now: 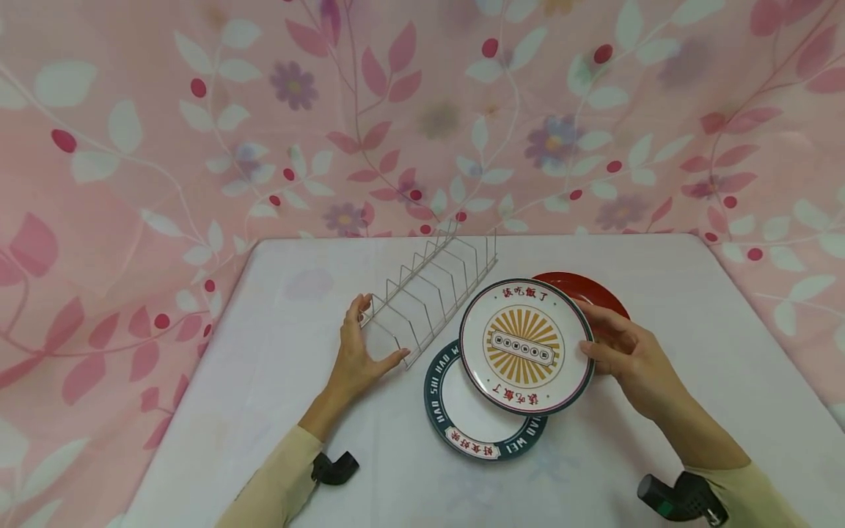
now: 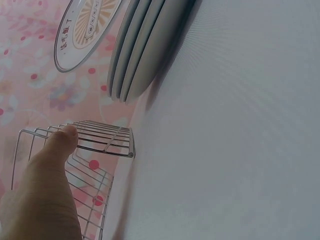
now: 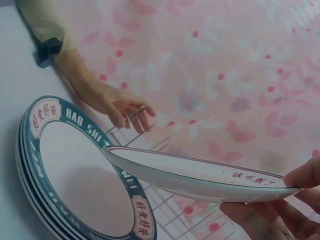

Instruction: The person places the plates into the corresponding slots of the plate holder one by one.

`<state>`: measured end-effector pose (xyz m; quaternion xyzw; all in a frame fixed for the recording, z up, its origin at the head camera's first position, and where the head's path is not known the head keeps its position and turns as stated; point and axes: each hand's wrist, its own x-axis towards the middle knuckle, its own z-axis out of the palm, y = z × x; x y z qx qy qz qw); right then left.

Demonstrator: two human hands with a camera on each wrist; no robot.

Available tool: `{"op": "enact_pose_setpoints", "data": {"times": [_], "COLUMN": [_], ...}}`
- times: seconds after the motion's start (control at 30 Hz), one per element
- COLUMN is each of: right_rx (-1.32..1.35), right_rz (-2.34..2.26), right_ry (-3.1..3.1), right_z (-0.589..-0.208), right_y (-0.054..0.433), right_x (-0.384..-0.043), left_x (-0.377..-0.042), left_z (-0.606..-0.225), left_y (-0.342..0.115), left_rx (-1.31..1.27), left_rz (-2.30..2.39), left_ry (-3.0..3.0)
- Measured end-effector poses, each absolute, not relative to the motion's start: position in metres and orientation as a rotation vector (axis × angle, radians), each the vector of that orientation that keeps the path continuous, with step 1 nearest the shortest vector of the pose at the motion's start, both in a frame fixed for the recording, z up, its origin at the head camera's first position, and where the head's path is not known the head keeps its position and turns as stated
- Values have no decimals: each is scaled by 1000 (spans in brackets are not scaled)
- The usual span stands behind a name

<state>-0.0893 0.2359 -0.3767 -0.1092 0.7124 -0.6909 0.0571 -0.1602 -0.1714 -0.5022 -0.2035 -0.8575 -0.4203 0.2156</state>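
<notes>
Your right hand (image 1: 630, 357) pinches the white plate (image 1: 524, 347) by its rim above the stacked plates (image 1: 470, 405), nearer the right edge of the worktop (image 1: 238, 411) than the left, so guard against slips while your left hand (image 1: 356, 363), gripping the wire rack (image 1: 413, 276) at its near end, holds it steady.

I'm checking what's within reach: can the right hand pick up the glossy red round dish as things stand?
Probably not yet: the right hand is occupied gripping a white round yellow-sunburst plate, though the glossy red round dish seems close beyond it.
</notes>
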Motion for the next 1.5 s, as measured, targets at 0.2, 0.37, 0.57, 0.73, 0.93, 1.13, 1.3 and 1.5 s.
{"op": "enact_pose_setpoints", "data": {"times": [0.2,0.37,0.57,0.73,0.93,1.13,1.3,1.5], "right_rx": [-337,-291,-313,-347,-405,-353,-367,-392], "right_rz": [-2044,-1969,-1989,-1928,-1990,-1948,-1884,-1801], "right_ry": [2281,2364,2365,2442,2375,2461,2527,2562], "right_z": [-368,-358,-345,-329,-310,-295,-291,-298], "right_y": [232,225,214,200,182,166,151,132], "right_x": [-96,-108,-129,-148,-172,-193,-203,-209], "left_x": [-161,-161,-162,-162,-162,-162,-160,-158], "left_z": [-502,-502,-502,-503,-504,-505,-506,-504], "left_y": [-172,-172,-171,-171,-172,-172,-171,-169], "left_rx": [-559,-552,-562,-560,-555,-555,-546,-543], "left_rz": [-1170,-1158,-1176,-1174,-1164,-1162,-1168,-1173], "left_ry": [-2382,-2392,-2381,-2375,-2371,-2369,-2378,-2378]}}
